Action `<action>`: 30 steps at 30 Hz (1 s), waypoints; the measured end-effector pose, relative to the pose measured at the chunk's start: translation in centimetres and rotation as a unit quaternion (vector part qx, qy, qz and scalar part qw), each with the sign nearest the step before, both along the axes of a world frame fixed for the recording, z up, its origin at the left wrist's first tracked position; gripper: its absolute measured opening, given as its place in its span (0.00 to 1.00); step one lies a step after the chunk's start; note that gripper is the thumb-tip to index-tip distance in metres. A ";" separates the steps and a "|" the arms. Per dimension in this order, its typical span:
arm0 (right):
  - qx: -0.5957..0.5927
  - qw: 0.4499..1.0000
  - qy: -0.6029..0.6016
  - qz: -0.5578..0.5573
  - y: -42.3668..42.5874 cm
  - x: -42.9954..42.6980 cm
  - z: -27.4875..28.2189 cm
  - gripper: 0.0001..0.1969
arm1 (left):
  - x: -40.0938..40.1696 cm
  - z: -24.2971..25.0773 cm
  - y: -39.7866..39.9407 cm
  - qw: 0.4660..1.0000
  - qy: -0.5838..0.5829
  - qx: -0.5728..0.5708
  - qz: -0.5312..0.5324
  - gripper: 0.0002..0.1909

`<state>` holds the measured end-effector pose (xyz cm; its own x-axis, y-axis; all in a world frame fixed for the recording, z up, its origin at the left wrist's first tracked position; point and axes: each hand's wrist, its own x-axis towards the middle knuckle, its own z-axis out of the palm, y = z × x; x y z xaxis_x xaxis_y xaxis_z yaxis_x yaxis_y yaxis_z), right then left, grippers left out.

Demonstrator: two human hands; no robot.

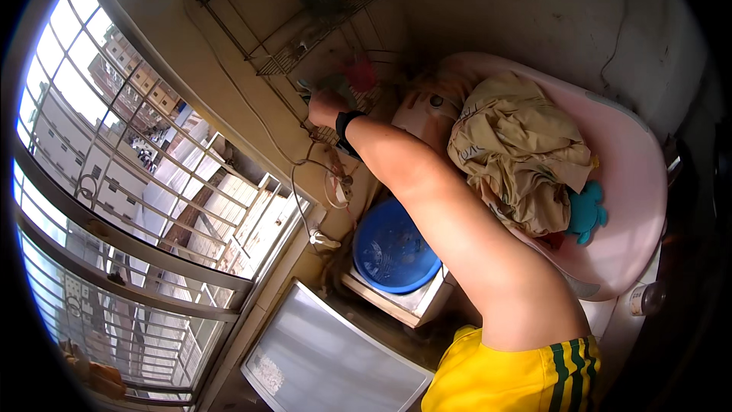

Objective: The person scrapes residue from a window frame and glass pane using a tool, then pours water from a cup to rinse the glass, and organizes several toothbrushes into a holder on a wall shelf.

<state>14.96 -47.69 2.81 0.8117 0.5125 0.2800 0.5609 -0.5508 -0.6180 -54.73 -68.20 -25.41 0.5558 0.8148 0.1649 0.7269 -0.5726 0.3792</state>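
My right hand (pixel 326 107), with a black band on its wrist, reaches to a wall-mounted wire rack (pixel 286 57). Its fingers look curled, and a small teal and white item (pixel 305 86) shows right beside them; whether they grip it is unclear. Dim green and pink items (pixel 359 71) sit on the rack just past the hand. My left hand is out of view. Under my outstretched arm lies a round blue plastic basin (pixel 394 249) on a light, box-like stand. To the right, crumpled beige fabric (pixel 514 143) rests in a pink plastic baby bathtub (pixel 629 183), beside a teal turtle-shaped thing (pixel 587 213).
A barred sliding window (pixel 143 143) fills the left side. Cables and a white plug (pixel 324 239) hang along the wall near the basin. A grey, flat-topped panel (pixel 331 349) stands at the bottom. A small clear jar (pixel 649 298) lies by the tub's lower edge.
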 end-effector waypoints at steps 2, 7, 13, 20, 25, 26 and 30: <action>0.032 0.999 -0.027 -0.026 0.3 0.9 -1.2 0.13 | 0.1 -0.1 0.6 1.000 0.009 -0.004 -0.013 0.05; 0.050 0.996 -0.071 0.003 -0.6 1.4 -2.5 0.12 | -0.5 -0.5 1.8 0.999 0.026 -0.014 -0.043 0.05; 0.151 0.978 -0.133 -0.058 -1.2 1.0 -3.4 0.11 | -0.9 -0.9 3.3 0.994 0.042 -0.034 -0.096 0.05; 0.175 0.967 -0.179 -0.054 -4.6 0.3 -1.9 0.10 | -1.5 -1.4 5.6 0.988 0.047 -0.039 -0.143 0.05; 0.132 0.973 -0.185 -0.039 -6.1 -0.7 -1.6 0.10 | -1.5 -1.7 7.0 0.983 0.054 -0.043 -0.171 0.05; 0.147 0.971 -0.189 -0.016 -6.3 -1.0 -1.7 0.10 | -1.6 -1.7 7.4 0.982 0.055 -0.045 -0.174 0.05; 0.165 0.972 -0.160 -0.044 -6.3 -1.2 -1.4 0.10 | -1.4 -1.7 8.4 0.976 0.062 -0.047 -0.202 0.05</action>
